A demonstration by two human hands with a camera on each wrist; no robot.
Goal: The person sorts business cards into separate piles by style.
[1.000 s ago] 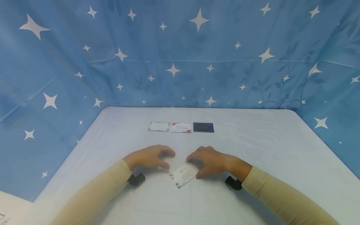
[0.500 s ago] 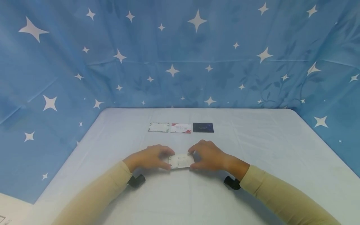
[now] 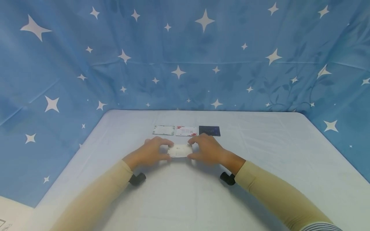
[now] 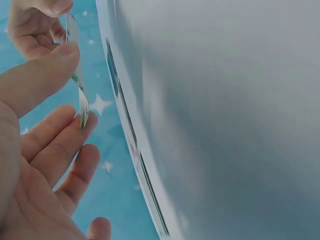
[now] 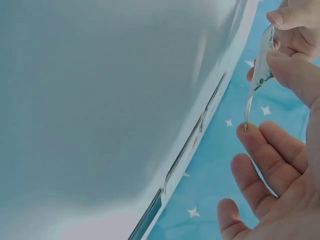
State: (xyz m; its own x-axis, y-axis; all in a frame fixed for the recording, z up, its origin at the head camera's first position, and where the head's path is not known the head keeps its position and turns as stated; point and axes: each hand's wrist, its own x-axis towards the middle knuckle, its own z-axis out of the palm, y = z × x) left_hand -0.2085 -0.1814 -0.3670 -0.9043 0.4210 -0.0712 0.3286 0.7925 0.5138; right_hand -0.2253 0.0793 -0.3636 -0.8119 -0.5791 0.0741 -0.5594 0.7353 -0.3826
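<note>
A white business card [image 3: 180,150] with green leaves at its corners is held level above the table, near its middle. My left hand [image 3: 151,152] pinches the card's left end between thumb and fingers. At the right end, my right hand [image 3: 206,149] grips it the same way. Both wrist views show the card edge-on and slightly bowed, the thumb on one long edge and fingertips at the other. Just beyond lie a leaf-bordered white card [image 3: 163,130], a white card with red flowers [image 3: 186,131] and a dark blue card [image 3: 209,130], partly behind my right hand.
A white cloth covers the table [image 3: 179,199]. Its far edge meets a blue curtain [image 3: 185,48] printed with white stars. Black wrist-camera mounts [image 3: 137,179] sit under both wrists.
The card lay slanted with only my right hand on it; it was then straightened and taken at both ends. Both hands have since carried it forward and slightly left, closer to the row.
</note>
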